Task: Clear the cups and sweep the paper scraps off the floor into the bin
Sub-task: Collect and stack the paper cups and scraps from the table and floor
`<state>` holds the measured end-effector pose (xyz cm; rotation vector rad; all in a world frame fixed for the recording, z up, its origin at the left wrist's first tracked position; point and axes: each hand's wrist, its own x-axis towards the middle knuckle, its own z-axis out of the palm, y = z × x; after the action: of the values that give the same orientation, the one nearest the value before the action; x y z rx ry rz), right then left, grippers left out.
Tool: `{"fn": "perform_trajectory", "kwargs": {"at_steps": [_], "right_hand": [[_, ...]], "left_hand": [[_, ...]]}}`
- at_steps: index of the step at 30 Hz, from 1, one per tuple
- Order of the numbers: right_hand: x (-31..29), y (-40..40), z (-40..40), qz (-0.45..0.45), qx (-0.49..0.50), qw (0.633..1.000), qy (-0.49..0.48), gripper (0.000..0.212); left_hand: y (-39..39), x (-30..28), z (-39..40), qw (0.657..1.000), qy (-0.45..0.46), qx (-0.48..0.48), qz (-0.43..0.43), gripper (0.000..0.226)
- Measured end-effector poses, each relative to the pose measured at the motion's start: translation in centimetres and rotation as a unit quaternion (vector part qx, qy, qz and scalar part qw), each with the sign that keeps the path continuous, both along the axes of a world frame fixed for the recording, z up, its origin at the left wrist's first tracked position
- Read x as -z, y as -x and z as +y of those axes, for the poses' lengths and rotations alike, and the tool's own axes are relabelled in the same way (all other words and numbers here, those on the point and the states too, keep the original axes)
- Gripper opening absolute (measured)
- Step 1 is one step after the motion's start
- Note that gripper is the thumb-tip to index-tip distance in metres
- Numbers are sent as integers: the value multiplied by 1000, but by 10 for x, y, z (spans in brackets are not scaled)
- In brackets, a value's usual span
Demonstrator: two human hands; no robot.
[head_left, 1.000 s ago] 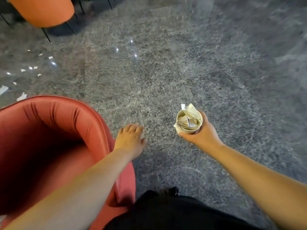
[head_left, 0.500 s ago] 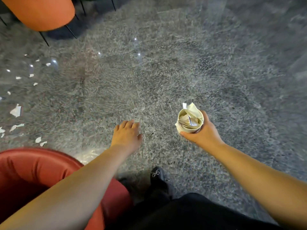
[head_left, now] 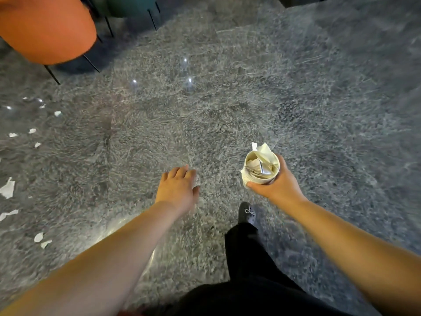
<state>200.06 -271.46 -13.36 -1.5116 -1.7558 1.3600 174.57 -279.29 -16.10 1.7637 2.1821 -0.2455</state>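
My right hand (head_left: 276, 187) grips a white paper cup (head_left: 259, 171) from below and behind, upright, over the grey floor. Crumpled paper and wrappers fill the cup and stick out above its rim. My left hand (head_left: 178, 189) hangs in the air to the left of the cup, fingers relaxed and empty. Several white paper scraps (head_left: 8, 189) lie scattered on the floor along the left edge, with smaller ones (head_left: 42, 240) lower down and more (head_left: 32, 131) further back. No bin shows in this view.
An orange chair (head_left: 45, 28) on thin black legs stands at the top left, with a teal chair (head_left: 129, 5) behind it. The floor (head_left: 250, 92) is glossy speckled grey stone. My dark trouser leg and shoe (head_left: 247, 214) step forward at the bottom centre.
The red armchair at the lower left has dropped out of view as I walked forward. More scraps show on the left. My foot has stepped ahead; both hands keep their pose.
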Motion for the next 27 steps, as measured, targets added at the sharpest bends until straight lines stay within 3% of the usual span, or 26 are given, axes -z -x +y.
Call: {"fn": "perform_trajectory", "kwargs": {"at_steps": [14,27], "right_hand": [[-22,59,316,-10,-28,999,-19,72],[-9,159,560,-3,26,1000,-10,71]], "left_hand": [[57,-13,298,999,6,-33,10,59],[163,-8,574,1000,11,16,9,58]]}}
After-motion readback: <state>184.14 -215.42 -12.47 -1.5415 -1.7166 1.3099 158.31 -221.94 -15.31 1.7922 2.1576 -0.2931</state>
